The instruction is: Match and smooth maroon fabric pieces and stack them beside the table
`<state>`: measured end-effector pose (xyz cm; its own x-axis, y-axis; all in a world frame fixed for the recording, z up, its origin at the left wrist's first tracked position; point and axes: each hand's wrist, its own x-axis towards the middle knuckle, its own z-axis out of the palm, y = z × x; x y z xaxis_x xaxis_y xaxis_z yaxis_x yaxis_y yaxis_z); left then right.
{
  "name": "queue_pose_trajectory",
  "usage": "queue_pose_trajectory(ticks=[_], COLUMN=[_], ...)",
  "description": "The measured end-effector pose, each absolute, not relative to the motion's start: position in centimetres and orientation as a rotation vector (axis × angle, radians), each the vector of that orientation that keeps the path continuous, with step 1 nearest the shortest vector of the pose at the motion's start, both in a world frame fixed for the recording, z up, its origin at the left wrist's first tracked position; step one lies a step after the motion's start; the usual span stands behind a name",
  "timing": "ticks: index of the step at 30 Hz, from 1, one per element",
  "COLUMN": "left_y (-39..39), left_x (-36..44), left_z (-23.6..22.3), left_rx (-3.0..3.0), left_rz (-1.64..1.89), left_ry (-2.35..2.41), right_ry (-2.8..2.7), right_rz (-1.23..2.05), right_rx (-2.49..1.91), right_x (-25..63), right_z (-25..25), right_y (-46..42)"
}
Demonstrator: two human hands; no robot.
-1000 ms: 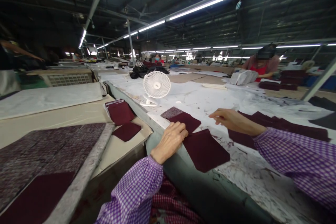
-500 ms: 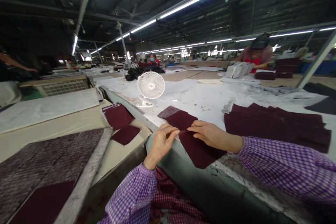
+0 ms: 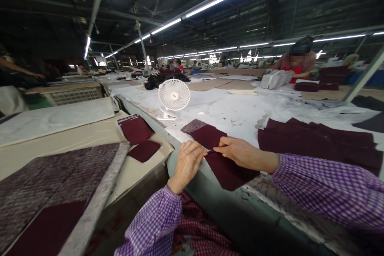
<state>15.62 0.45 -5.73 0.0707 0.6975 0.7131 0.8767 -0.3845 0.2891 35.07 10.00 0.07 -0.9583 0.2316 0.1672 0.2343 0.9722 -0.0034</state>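
A maroon fabric piece hangs partly over the front edge of the white-topped table. My left hand pinches its upper left corner, thumb and fingers together. From the right, my right hand pinches the same piece along its top edge, close to the left fingertips. Just beyond, a second maroon piece with a speckled end lies flat on the table, partly covered by my hands. The exact fold between my fingertips is too small to make out.
A white fan stands behind the fabric. Overlapping maroon pieces spread at the right. On the left lower table are a maroon stack, a single maroon piece and a speckled panel. A co-worker stands across the table.
My left fingers have curled further over, closing in at the fabric's corner. The right fingertips have drawn together on its top edge. The view has shifted slightly.
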Motion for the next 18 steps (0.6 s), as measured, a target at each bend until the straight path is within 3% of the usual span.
queue_pose_trajectory(ticks=[12, 18], left_y=[0.8, 0.7], left_x=[14.3, 13.2], left_z=[-6.1, -6.2], left_rx=[-2.22, -2.363], left_rz=[-1.295, -1.632], left_ry=[-1.468, -1.524], right_ry=[-3.143, -3.216], right_rz=[-0.141, -0.158], right_rx=[-0.263, -0.321], right_x=[33.7, 33.4], right_z=[1.7, 2.2], right_y=[9.3, 9.0])
